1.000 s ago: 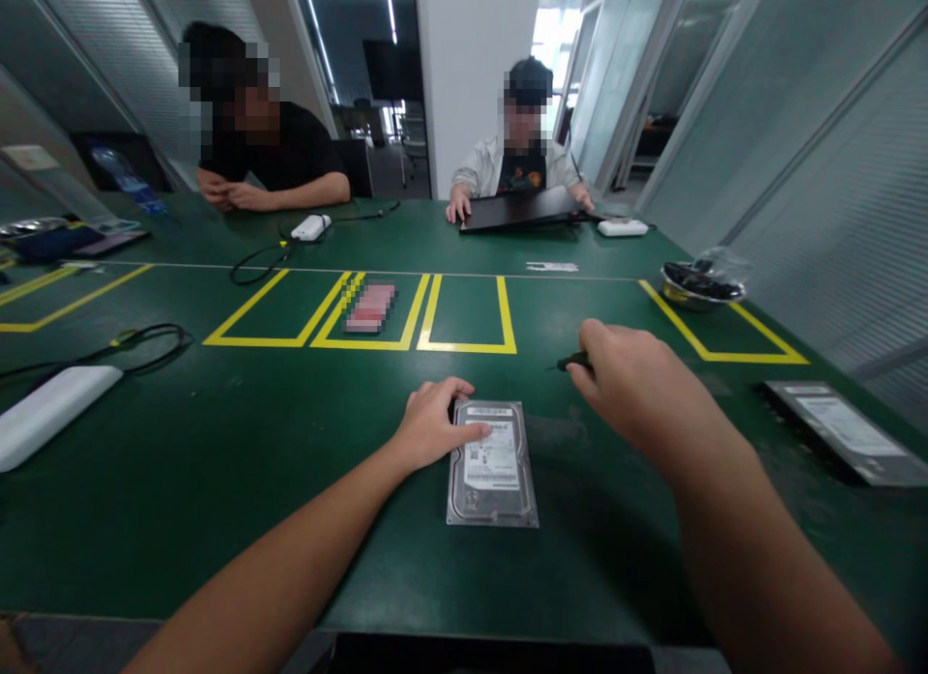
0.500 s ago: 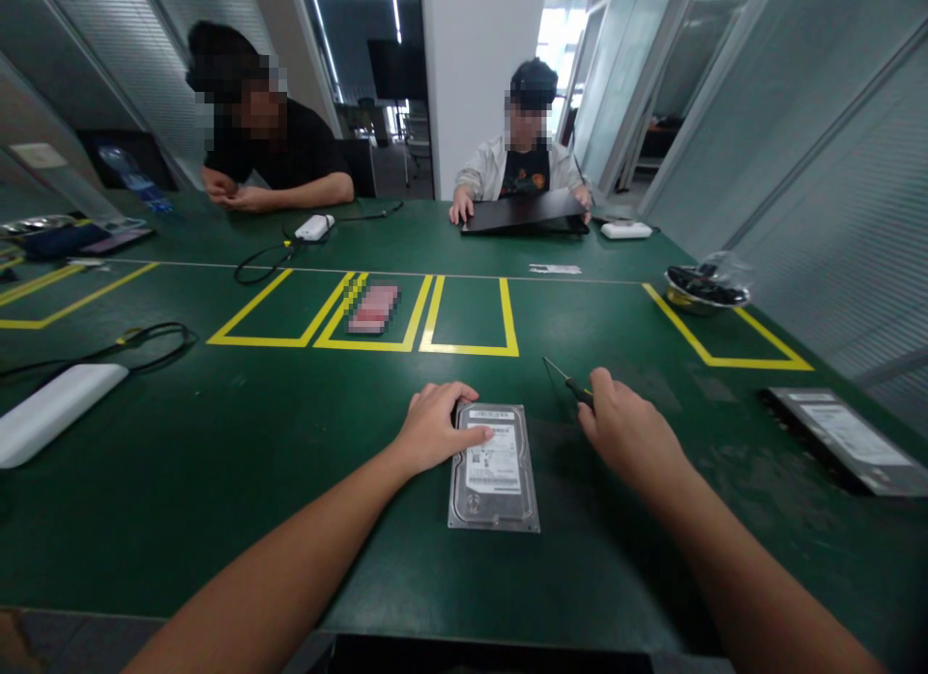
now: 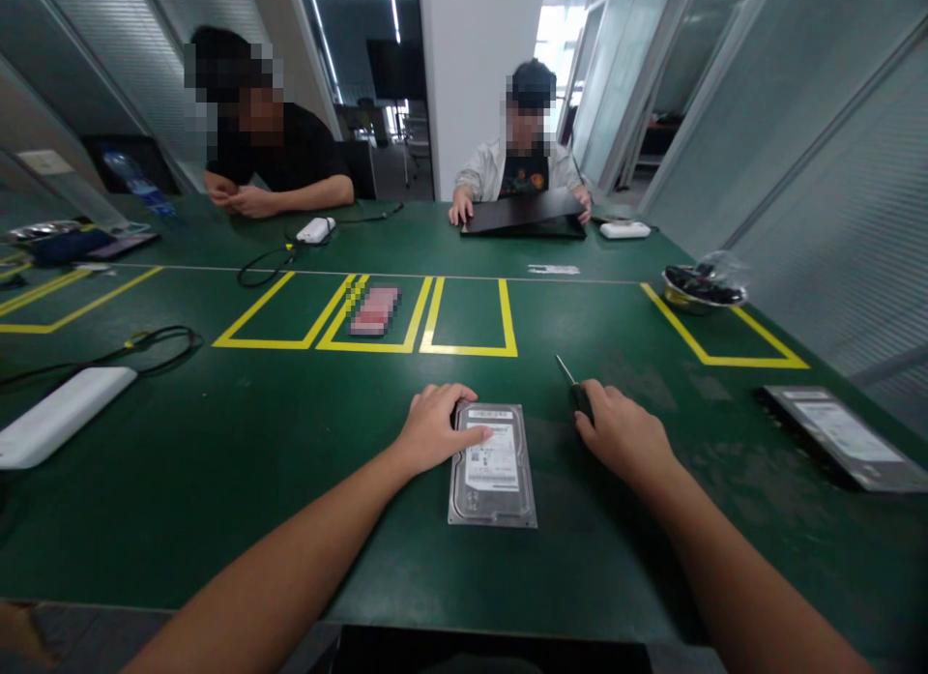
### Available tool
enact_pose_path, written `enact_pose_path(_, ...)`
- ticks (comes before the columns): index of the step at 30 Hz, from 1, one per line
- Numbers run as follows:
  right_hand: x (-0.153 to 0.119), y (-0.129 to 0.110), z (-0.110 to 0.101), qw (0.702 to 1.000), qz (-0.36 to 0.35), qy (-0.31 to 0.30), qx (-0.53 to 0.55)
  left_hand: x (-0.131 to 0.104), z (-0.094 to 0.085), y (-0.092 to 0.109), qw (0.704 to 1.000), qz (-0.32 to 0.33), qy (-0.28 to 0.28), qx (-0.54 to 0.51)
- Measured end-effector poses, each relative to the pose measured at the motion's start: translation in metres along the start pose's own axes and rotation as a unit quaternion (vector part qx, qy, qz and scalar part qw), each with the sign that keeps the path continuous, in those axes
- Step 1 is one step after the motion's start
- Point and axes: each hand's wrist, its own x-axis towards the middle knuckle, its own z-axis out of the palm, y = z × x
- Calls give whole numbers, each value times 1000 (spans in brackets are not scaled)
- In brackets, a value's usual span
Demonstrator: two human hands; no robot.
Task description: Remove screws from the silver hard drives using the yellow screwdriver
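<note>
A silver hard drive with a white label lies flat on the green table. My left hand grips its upper left side, the thumb resting over the label and the fingers around the far corner. To the right of the drive, my right hand is closed around the dark handle of a screwdriver. The thin metal shaft points away and to the left, apart from the drive. Most of the handle is hidden by my fingers.
Another hard drive lies at the right. Behind it stands a bowl of dark items. Yellow tape rectangles mark the table, one around a blurred pinkish object. A white power bank lies left. Two people sit opposite, one holding a black panel.
My right hand has shifted slightly down, and the screwdriver's tip has swung a little to the right. My left hand stays on the hard drive.
</note>
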Motion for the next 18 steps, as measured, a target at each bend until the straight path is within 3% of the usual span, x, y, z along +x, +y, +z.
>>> enact_pose_path(6, 2, 3, 4, 996, -46, 75, 22, -1, 0, -1, 1000, 5, 6, -5)
enact_pose_path(10, -5, -9, 4, 978, -168, 105, 72, -1, 0, 0, 1000, -1, 1, -8)
enact_pose_path(11, -9, -14, 5, 963, -226, 105, 98, -1, -1, 0, 1000, -1, 1, -8)
enact_pose_path(14, -24, -32, 9, 869, -428, 131, 210, 0, 0, 1, 1000, 3, 4, -2)
enact_pose_path(16, -33, -42, 12, 836, -481, 137, 226, 1, 0, 0, 1000, 4, 8, -4)
enact_pose_path(18, -38, -49, 15, 835, -492, 127, 211, 2, 1, 0, 1000, 0, 12, -11)
